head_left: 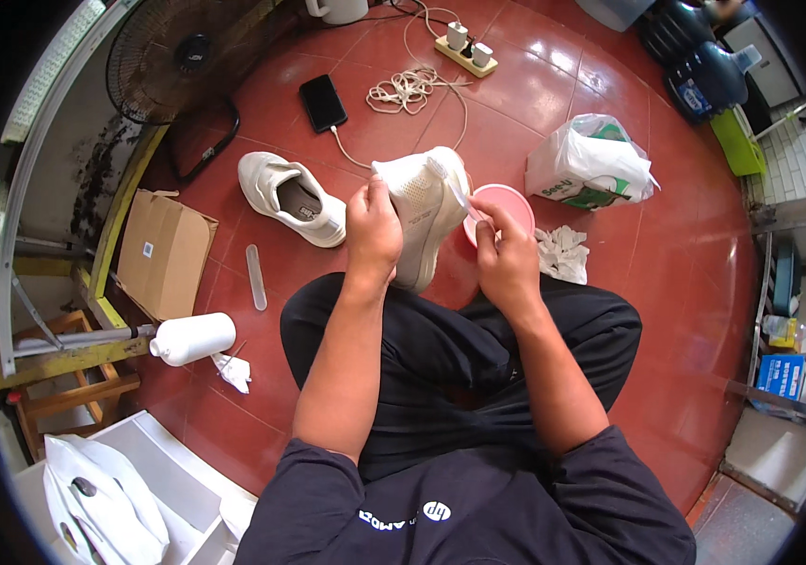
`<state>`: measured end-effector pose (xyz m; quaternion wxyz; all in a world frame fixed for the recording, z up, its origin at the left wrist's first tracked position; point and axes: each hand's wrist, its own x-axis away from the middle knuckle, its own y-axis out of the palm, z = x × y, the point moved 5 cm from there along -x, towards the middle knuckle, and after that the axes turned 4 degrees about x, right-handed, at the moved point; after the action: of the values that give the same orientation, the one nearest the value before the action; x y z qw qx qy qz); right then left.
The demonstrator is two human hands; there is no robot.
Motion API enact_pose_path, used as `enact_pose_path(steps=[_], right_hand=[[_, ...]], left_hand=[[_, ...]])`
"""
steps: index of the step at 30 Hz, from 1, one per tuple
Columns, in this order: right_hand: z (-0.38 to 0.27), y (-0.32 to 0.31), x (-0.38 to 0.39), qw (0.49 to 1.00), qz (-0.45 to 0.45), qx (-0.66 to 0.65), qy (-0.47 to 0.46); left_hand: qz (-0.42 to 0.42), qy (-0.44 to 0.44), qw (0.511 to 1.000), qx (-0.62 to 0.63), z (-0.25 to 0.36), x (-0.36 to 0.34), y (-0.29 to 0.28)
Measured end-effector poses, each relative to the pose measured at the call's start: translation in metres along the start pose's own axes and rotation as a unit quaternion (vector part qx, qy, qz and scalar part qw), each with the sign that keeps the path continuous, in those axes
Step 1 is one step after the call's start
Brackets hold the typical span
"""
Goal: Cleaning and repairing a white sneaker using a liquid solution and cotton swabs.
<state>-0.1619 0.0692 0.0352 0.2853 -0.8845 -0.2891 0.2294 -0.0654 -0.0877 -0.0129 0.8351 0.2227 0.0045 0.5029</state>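
My left hand point(373, 231) is closed round the opening of a cream-white sneaker point(417, 221), which it holds up above my crossed legs. The toe points away and the side of the sole faces right. Between the fingertips of my right hand point(507, 259) is a slim whitish tool point(456, 190); its far end lies against the front of the sneaker. Its exact kind I cannot make out. A matching sneaker point(292, 200) rests on the red tiled floor to the left. Just beyond my right hand is a round pink tub point(507, 209), partly covered by that hand.
Crumpled tissue point(563, 254) and a white plastic bag point(591, 162) lie to the right. Leftward are a clear strip point(256, 278), a cardboard box point(166, 254) and a white bottle point(194, 339) on its side. Farther off are a charging phone point(323, 103), coiled cable point(408, 89) and a fan point(186, 56).
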Motion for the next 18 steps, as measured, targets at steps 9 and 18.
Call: enact_pose_path(steps=[9,18], right_hand=[[-0.001,0.011,0.015,0.998,-0.001,-0.044,0.035],[0.015,0.022,0.018,0.995,0.036,-0.074,-0.048]], left_hand=[[0.014,0.028,0.999,-0.044,0.001,0.001,0.004],[0.035,0.023,0.997,-0.064,-0.003,-0.009,-0.005]])
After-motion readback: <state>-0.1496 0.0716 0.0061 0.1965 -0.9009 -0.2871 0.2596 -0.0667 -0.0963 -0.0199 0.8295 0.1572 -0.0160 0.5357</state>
